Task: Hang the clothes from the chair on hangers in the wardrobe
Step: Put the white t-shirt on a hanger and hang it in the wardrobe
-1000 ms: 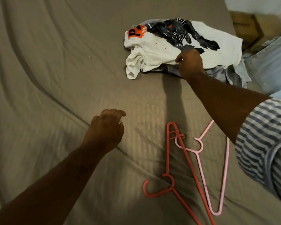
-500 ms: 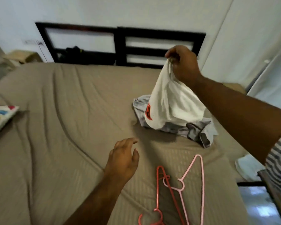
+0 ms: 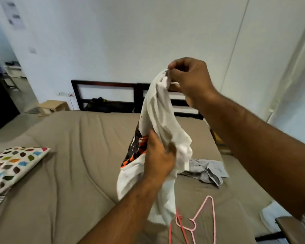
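A white T-shirt [image 3: 158, 110] with a black and orange print is held up above the bed [image 3: 69, 155] — its top edge is pinched between the thumb and curled fingers of the right hand [image 3: 188, 81], and lower down the cloth is gripped by the left hand [image 3: 159, 161]. A grey garment [image 3: 206, 170] is seen crumpled on the bed behind it — a pink hanger [image 3: 206, 221] and a red hanger [image 3: 169, 233] are laid near the shirt's hem.

Right hand [image 3: 189, 81] pinches the white shirt [image 3: 163, 120] high above the bed [image 3: 69, 164]; left hand [image 3: 158, 157] grips its middle. Grey garment [image 3: 206, 170] and pink hanger [image 3: 203, 221] lie right; patterned pillow [image 3: 12, 164] left.
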`<action>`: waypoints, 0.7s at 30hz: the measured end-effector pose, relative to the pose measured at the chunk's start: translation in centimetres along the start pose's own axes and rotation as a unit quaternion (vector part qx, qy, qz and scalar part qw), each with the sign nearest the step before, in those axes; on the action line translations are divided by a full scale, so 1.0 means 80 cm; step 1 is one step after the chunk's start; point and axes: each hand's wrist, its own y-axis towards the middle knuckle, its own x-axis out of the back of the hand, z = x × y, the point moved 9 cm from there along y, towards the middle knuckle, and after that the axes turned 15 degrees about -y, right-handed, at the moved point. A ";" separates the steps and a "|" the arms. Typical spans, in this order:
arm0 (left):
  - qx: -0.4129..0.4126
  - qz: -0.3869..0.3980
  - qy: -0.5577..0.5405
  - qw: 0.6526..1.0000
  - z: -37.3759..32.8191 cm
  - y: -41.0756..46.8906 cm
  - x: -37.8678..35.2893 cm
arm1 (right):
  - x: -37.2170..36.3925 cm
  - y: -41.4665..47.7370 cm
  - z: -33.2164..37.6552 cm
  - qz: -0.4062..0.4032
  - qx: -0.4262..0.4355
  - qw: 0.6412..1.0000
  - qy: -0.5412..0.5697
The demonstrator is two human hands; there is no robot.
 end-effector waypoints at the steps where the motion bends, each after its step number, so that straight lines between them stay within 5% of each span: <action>1: -0.021 -0.026 0.010 0.999 -0.010 0.002 0.022 | 0.007 -0.006 0.006 -0.012 -0.004 1.000 0.013; 6: -0.032 0.002 -0.028 0.999 -0.046 0.022 0.114 | 0.024 -0.035 0.014 -0.084 -0.046 0.995 0.026; 8: -0.016 0.040 -0.069 0.997 -0.052 0.032 0.145 | 0.018 -0.048 0.028 -0.107 0.002 0.985 -0.133; 10: 0.002 0.070 -0.097 0.993 -0.054 0.044 0.175 | -0.011 -0.078 0.058 -0.099 0.075 0.937 -0.327; 14: 0.053 0.163 -0.193 0.966 -0.050 0.054 0.218 | -0.164 -0.180 0.078 0.218 0.190 0.867 -0.406; 16: 0.133 0.217 -0.271 0.928 -0.041 0.046 0.232 | -0.227 -0.222 0.068 0.277 0.221 0.801 -0.483; 18: 0.175 0.284 -0.310 0.890 -0.038 0.037 0.247 | -0.260 -0.227 0.072 0.194 0.230 0.804 -0.513; 21: 0.204 0.326 -0.318 0.867 -0.039 0.029 0.264 | -0.254 -0.209 0.084 0.023 0.202 0.864 -0.461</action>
